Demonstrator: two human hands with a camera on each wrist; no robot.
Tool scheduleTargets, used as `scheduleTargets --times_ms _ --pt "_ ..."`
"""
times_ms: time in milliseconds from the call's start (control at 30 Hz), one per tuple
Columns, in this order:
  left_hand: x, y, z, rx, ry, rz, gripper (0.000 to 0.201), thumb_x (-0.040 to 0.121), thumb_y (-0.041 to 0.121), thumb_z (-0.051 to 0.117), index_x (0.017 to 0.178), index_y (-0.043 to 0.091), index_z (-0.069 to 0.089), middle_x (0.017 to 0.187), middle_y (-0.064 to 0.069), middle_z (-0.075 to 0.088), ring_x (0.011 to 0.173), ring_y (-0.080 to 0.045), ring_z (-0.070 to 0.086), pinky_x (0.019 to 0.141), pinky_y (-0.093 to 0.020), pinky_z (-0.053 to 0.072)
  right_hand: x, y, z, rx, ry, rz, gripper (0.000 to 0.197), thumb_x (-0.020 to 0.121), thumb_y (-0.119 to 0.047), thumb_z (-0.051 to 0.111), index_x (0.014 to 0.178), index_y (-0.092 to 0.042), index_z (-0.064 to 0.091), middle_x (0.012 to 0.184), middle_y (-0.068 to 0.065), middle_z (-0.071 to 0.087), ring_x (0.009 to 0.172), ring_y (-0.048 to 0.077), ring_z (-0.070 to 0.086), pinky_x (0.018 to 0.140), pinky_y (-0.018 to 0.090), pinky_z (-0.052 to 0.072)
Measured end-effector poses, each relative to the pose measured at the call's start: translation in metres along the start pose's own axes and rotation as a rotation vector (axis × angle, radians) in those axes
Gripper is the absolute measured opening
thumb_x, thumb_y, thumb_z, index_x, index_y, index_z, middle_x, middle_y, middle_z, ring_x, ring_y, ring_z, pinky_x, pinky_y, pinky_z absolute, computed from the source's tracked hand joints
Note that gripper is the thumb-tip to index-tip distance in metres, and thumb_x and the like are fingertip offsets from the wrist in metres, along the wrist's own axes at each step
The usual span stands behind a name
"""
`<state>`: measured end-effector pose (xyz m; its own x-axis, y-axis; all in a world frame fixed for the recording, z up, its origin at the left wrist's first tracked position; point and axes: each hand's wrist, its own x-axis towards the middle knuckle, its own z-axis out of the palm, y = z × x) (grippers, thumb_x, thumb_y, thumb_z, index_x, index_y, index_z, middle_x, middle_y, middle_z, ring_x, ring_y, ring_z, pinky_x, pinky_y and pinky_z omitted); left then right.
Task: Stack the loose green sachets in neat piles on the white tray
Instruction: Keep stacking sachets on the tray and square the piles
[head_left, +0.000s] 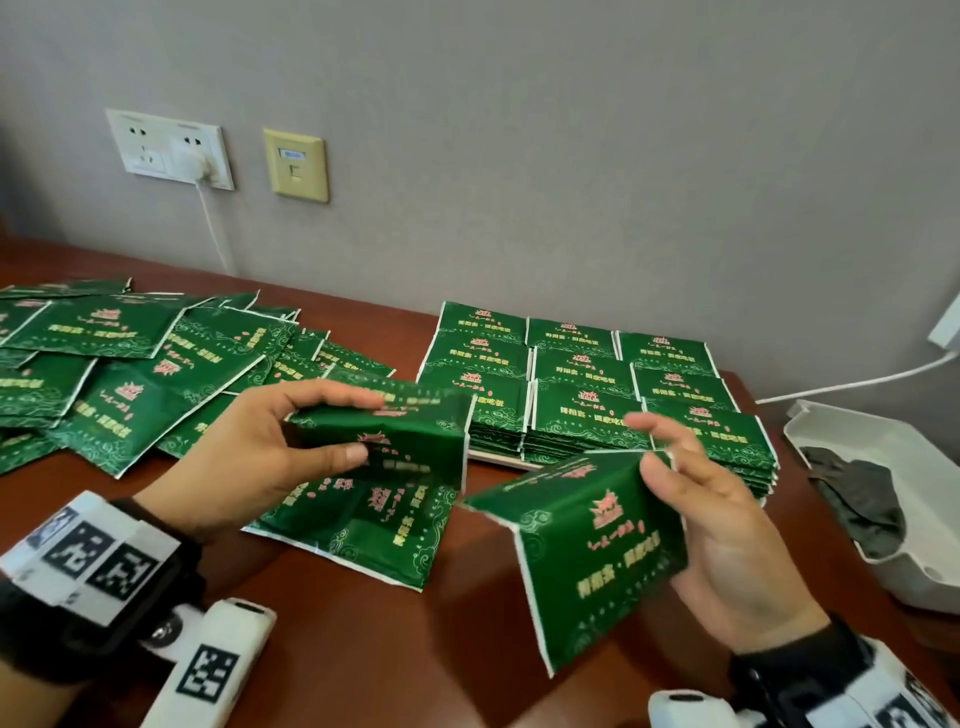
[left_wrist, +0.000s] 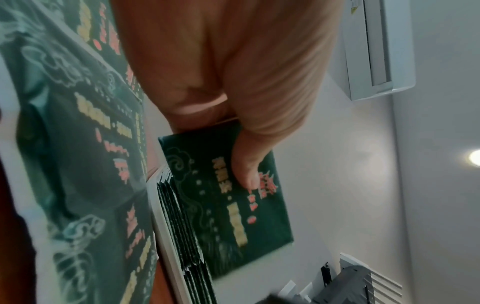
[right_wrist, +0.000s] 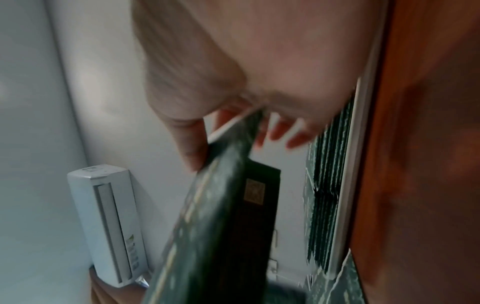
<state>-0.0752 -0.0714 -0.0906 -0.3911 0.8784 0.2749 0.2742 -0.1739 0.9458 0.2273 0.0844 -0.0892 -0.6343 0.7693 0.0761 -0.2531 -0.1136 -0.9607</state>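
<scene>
- The flat white tray (head_left: 496, 457) carries neat stacks of glossy green foil sachets (head_left: 582, 410), square, printed in gold and red, with thin white edges.
- Left of the tray, loose green sachets (head_left: 135, 374) lie scattered on the smooth reddish-brown wooden table (head_left: 363, 649).
- Just before the tray, the left hand (head_left: 254, 457) grips one bent sachet (head_left: 395, 431) between thumb and fingers.
- The right hand (head_left: 727, 525) pinches another creased sachet (head_left: 587, 551).
</scene>
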Motion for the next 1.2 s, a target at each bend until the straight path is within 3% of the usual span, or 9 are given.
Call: scheduleTargets --times_ms 167,300,400,500,600,733,833,1000,1200 --pt "-0.003 0.004 0.005 0.181 0.064 0.084 0.024 0.061 0.021 0.078 0.077 0.039 0.080 0.098 -0.001 0.066 0.096 -0.006 0.060 0.095 -0.027 0.045 0.002 0.000 0.002 -0.133 0.125 -0.178 0.059 0.061 -0.059 0.086 0.101 -0.015 0.080 0.139 -0.007 0.062 0.139 0.021 0.048 0.111 0.058 0.037" --pt "-0.003 0.002 -0.003 0.364 0.118 0.231 0.021 0.063 0.034 0.091 0.079 0.041 0.079 0.153 0.017 0.036 0.144 -0.003 0.029 0.113 -0.031 0.023 0.005 0.009 0.005 -0.117 0.205 -0.142 0.065 0.074 -0.054 0.083 0.089 0.006 0.063 0.094 0.024 0.062 0.091 0.035 0.056 0.089 0.053 0.043" --pt "-0.005 0.008 0.003 0.240 0.052 0.247 0.020 0.068 0.039 0.084 0.086 0.031 0.081 0.148 0.014 0.050 0.146 -0.007 0.032 0.119 -0.032 0.026 0.007 0.012 0.008 -0.108 0.186 -0.008 0.031 0.087 -0.033 0.068 0.089 -0.002 0.069 0.098 0.027 0.070 0.084 0.029 0.065 0.082 0.046 0.051" --pt "-0.005 0.007 0.010 0.019 0.112 0.053 0.012 0.077 0.038 0.082 0.086 0.030 0.080 0.097 -0.006 0.078 0.100 -0.034 0.071 0.085 -0.040 0.060 0.006 0.014 0.008 -0.178 0.100 0.147 0.026 0.087 -0.019 0.066 0.104 0.001 0.065 0.103 0.023 0.073 0.081 0.024 0.070 0.068 0.035 0.057" --pt "-0.003 -0.005 0.012 0.176 0.177 -0.150 0.033 0.076 0.062 0.070 0.088 0.031 0.071 0.072 -0.015 0.069 0.053 -0.036 0.055 0.056 -0.045 0.051 0.006 0.019 0.007 -0.219 0.106 0.242 0.030 0.082 -0.006 0.074 0.107 -0.001 0.058 0.104 0.024 0.073 0.077 0.026 0.073 0.058 0.030 0.056" --pt "-0.007 -0.006 0.015 0.023 0.201 -0.360 0.020 0.084 0.049 0.070 0.091 0.032 0.065 0.090 -0.027 0.071 0.075 -0.036 0.063 0.083 -0.061 0.054 0.006 0.023 0.008 -0.215 0.125 0.257 0.034 0.087 -0.002 0.071 0.108 -0.011 0.047 0.101 0.030 0.071 0.074 0.030 0.070 0.053 0.033 0.052" --pt "-0.009 -0.004 0.013 -0.117 0.113 -0.442 0.040 0.067 0.055 0.081 0.097 0.034 0.065 0.089 -0.022 0.063 0.075 -0.032 0.053 0.074 -0.052 0.046 0.007 0.024 0.010 -0.258 0.146 0.177 0.015 0.093 -0.007 0.065 0.104 -0.017 0.062 0.099 0.019 0.074 0.077 0.026 0.070 0.056 0.034 0.052" --pt "-0.013 0.005 0.023 -0.281 -0.086 -0.476 0.038 0.081 -0.010 0.067 0.113 0.009 0.067 0.091 -0.018 0.072 0.075 -0.027 0.069 0.065 -0.036 0.060 0.008 0.021 0.013 -0.214 0.195 0.167 0.024 0.096 -0.005 0.060 0.089 -0.017 0.081 0.102 0.013 0.074 0.080 0.022 0.070 0.062 0.035 0.057" --pt "0.012 0.022 0.019 -0.337 0.059 -0.430 0.023 0.080 -0.001 0.067 0.093 0.014 0.079 0.098 -0.016 0.067 0.071 -0.019 0.061 0.048 -0.030 0.054 0.021 -0.004 0.005 -0.315 0.249 0.091 0.030 0.088 0.001 0.069 0.091 -0.026 0.082 0.102 -0.009 0.077 0.110 0.019 0.065 0.104 0.047 0.048"
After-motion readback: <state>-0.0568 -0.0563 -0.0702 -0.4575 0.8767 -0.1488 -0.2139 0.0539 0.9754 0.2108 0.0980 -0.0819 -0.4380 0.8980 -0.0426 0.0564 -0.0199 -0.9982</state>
